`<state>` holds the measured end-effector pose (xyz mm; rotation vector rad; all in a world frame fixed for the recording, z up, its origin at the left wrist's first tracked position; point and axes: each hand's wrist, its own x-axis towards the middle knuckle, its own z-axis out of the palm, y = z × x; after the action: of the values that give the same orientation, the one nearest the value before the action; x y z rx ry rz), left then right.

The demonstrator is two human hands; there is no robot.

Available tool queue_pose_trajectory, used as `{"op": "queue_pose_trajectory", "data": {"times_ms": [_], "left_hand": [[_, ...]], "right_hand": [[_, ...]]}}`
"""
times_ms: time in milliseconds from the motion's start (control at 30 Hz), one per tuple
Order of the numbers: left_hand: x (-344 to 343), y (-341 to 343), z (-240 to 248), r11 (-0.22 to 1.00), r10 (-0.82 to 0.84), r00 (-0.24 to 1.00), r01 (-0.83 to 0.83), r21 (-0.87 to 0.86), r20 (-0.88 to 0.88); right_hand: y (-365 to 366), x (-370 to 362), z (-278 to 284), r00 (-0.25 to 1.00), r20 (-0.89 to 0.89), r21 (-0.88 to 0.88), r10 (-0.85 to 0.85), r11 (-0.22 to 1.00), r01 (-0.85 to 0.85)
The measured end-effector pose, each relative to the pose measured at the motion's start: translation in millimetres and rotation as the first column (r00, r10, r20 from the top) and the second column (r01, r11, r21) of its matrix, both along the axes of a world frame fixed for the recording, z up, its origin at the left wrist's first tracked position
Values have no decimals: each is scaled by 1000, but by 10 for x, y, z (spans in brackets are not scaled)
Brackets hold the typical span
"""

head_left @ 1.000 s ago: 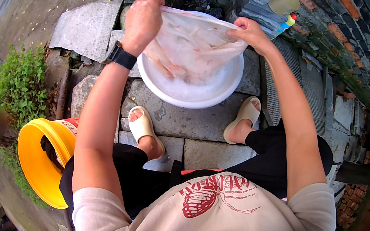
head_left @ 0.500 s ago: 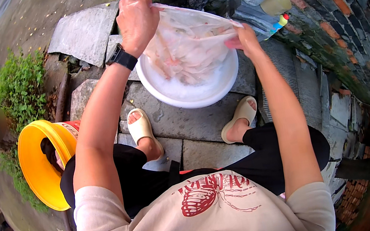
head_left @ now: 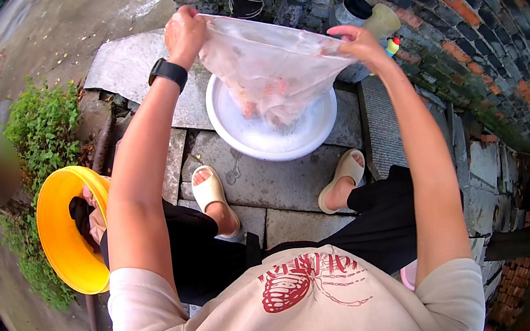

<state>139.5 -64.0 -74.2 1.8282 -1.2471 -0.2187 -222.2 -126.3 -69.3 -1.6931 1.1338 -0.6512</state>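
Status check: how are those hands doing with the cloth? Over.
Left hand, right hand: holding thin whitish cloth by top edge. Hanging over sudsy white basin. Nothing visibly blocking.

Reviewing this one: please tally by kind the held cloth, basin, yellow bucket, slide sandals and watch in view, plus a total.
Whitish cloth, held between left hand and right hand: 1
White basin: 1
Yellow bucket: 1
Cream slide sandals: 2
Dark wristwatch: 1
Total: 6
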Motion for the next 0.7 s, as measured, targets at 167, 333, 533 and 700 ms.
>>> {"op": "queue_pose_trajectory", "data": {"times_ms": [167,333,533,700], "left_hand": [[-66,124,305,983,-76,403,184,0,-912],[-63,194,521,938,-304,614,327,-115,-728],[55,160,604,910,-349,781,414,11,-517],[-121,130,589,891,-424,856,453,32,-295]], "right_hand": [[109,108,642,1000,-2,80,7,997,-7],[54,48,942,924,383,228,-20,971,-74],[50,112,1046,824,536,256,-182,966,46],[120,155,1063,794,597,147,115,957,-249]]}}
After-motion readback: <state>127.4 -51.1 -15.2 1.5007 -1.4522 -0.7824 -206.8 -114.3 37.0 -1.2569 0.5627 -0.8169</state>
